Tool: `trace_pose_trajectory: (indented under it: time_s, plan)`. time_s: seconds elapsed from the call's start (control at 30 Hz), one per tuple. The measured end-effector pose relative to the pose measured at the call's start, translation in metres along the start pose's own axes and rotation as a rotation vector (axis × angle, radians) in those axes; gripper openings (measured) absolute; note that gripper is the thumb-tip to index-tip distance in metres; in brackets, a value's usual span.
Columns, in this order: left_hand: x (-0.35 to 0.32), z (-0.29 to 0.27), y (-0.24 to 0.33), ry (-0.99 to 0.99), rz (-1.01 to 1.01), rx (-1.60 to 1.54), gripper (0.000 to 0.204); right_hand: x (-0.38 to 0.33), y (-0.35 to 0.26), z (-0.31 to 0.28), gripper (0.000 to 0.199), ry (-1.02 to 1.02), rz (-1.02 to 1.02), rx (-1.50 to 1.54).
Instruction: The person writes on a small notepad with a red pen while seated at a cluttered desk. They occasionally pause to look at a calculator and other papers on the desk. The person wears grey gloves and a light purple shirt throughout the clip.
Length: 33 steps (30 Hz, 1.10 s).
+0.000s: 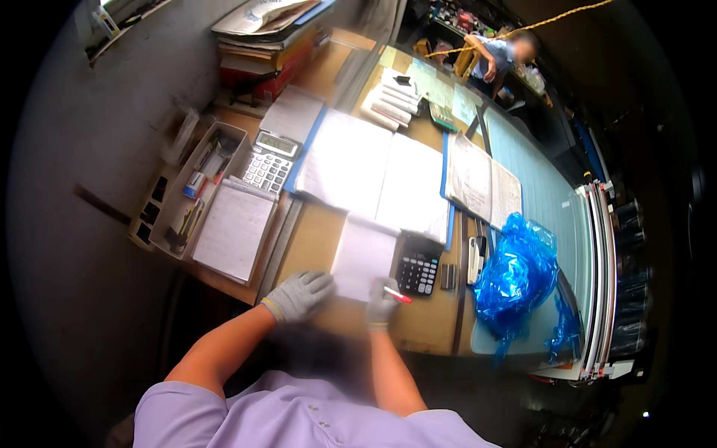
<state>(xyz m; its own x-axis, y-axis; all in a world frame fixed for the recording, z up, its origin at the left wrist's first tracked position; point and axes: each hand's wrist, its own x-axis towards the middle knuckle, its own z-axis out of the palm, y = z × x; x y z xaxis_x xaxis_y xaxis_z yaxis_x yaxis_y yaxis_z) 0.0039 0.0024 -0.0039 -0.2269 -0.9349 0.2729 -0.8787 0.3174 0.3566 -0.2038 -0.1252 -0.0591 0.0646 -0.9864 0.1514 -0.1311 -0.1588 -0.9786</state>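
Red pen (398, 295) sits pinched in the right hand (382, 303), fingers clamped on it, tip at the small notepad (364, 256) on the bench (321, 239). Left hand (299, 294) (gloved too) rests flat, fingers together, beside the pad. Black calculator (419, 272) just right.

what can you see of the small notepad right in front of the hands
The small notepad is a white paper pad, open, lying flat on the brown desk and slightly tilted. The gloved left hand rests at its lower left corner; the gloved right hand, holding a red pen, lies on its lower right edge. A black calculator sits beside it.
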Motion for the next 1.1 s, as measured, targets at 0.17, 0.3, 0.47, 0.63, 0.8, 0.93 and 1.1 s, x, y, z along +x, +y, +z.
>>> trace_pose_trajectory:
  time_s: [0.17, 0.3, 0.47, 0.63, 0.8, 0.93, 1.1]
  plan:
    - [0.003, -0.006, 0.003, -0.033, -0.026, -0.034, 0.056, -0.001, -0.011, -0.001, 0.011, -0.005, 0.0, -0.006]
    - [0.004, -0.005, 0.004, -0.017, -0.014, -0.042, 0.056, 0.001, -0.003, -0.007, 0.013, -0.014, -0.033, -0.039]
    - [-0.002, 0.001, 0.003, -0.012, -0.022, -0.024, 0.057, 0.0, -0.018, -0.004, 0.015, -0.034, -0.037, -0.045]
    - [0.0, 0.002, 0.001, -0.018, -0.02, -0.034, 0.057, 0.0, -0.026, -0.004, 0.012, -0.029, 0.013, -0.024]
    - [-0.001, 0.003, 0.001, -0.027, -0.023, -0.021, 0.057, 0.0, -0.024, -0.004, 0.013, -0.024, 0.022, 0.026]
    - [-0.002, 0.004, 0.001, -0.03, -0.025, -0.023, 0.057, 0.0, -0.022, -0.003, 0.015, -0.027, -0.002, 0.028]
    - [-0.002, 0.005, 0.0, -0.024, -0.019, -0.017, 0.057, 0.001, -0.02, -0.004, 0.018, -0.031, -0.012, 0.016]
